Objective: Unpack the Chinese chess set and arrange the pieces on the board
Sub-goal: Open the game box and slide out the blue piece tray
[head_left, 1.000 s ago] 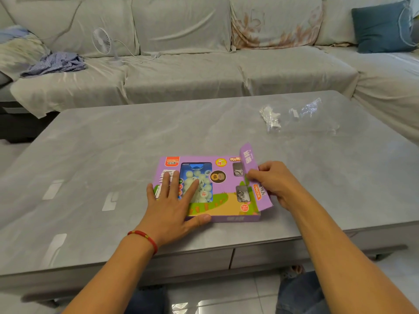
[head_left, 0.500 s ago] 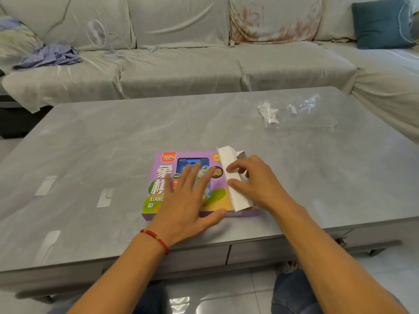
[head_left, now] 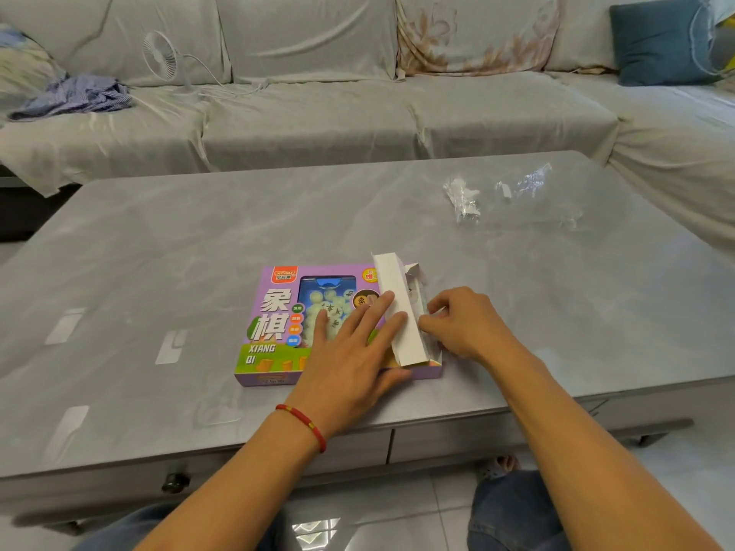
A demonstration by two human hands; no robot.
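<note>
A home living room — a long grey sectional sofa (head_left: 358, 113) under loose covers wraps the far and right sides of a low grey coffee table (head_left: 199, 240). A teal cushion (head_left: 656, 41) sits at the sofa's right corner, crumpled clothing (head_left: 75, 95) and a small desk fan (head_left: 161, 57) toward its left end — lived-in clutter.

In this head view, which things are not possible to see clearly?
- Inside of the open box end: hidden by the white flap and right hand.
- Chess pieces in the window: partly covered by the left hand; characters too small.
- Board: not visible.
</note>
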